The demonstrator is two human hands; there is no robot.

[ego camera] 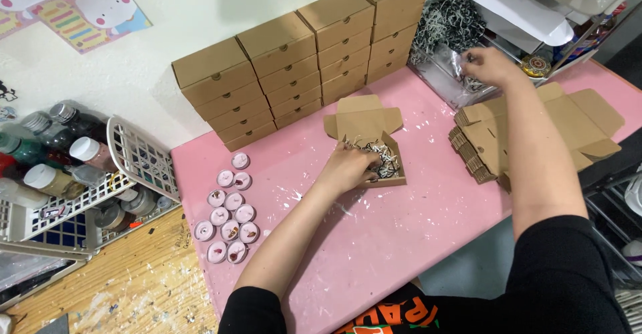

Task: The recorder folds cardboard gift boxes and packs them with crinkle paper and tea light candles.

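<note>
Pressing into shredded paper [382, 155] inside the open cardboard box [396, 177] mid-desk, the left hand [346, 167] lies half-curled; the right hand [491, 65] pinches shreds from the clear bag [445, 73] at the far edge.

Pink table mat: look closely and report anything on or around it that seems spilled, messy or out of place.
The pink mat is flecked with white splatters, thickest near the open box where the left hand presses paper shred. The wooden floor also carries white smears. Otherwise things look tidy: the closed boxes are stacked neatly and the small candles are clustered together.

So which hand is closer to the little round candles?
Left. The left hand rests in the open box, right of the candles. The right hand is far off, in the shredded paper bag.
</note>
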